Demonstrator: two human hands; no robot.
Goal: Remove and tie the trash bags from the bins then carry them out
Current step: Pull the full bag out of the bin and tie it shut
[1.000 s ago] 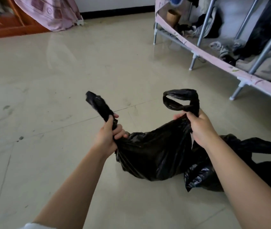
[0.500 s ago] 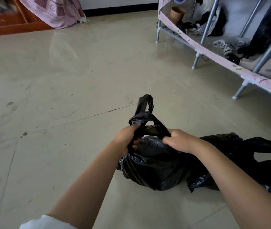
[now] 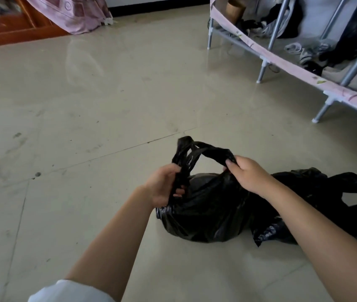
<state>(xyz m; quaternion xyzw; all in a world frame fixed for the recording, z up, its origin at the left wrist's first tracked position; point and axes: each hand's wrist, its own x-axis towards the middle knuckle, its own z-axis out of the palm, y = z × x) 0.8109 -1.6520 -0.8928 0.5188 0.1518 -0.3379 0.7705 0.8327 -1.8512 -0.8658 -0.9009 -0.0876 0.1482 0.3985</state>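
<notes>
A filled black trash bag (image 3: 205, 212) sits on the tiled floor in front of me. Its two handle strips (image 3: 197, 151) cross above its mouth in a loose loop. My left hand (image 3: 164, 186) is shut on the left strip, close to the bag's mouth. My right hand (image 3: 249, 173) pinches the end of the other strip, just right of the loop. A second black trash bag (image 3: 317, 199) lies flat on the floor behind my right forearm, partly hidden by it.
A metal-framed rack (image 3: 264, 62) with a pink cloth edge stands at the back right, with clothes and shoes on it. A wooden furniture piece (image 3: 9, 29) and a pink cloth (image 3: 75, 12) are at the back left. Beige floor tiles (image 3: 86, 105) stretch between.
One second ago my hands held the two handles wide apart. They came together over the bag's mouth, crossed the strips, and now pull them slightly apart in a loop.
</notes>
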